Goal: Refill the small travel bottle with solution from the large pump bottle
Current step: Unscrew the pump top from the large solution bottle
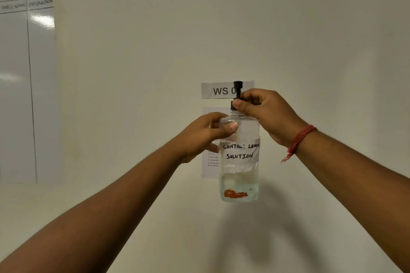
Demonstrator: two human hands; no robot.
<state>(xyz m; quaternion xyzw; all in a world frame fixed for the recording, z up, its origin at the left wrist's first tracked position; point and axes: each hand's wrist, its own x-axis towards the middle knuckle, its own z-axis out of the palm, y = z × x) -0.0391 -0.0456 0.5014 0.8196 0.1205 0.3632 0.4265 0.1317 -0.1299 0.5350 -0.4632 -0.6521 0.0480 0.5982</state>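
Hands hold the large pump bottle (239,162) upright in the air: the left hand (206,135) wraps its shoulder, the right hand (264,113) pinches the black pump collar (233,105). Behind it, a "WS" sign (221,90) and an instruction sheet (210,162) hang on the wall, a whiteboard (24,86) far left.

— What have I got on the bottle (239,162)?
— Clear, upright, lifted off the table, at about 5 o'clock from my view's centre. Black pump (237,92) on top; handwritten label (240,152) reads "CONTACT LENS SOLUTION"; liquid fills only the bottom part.
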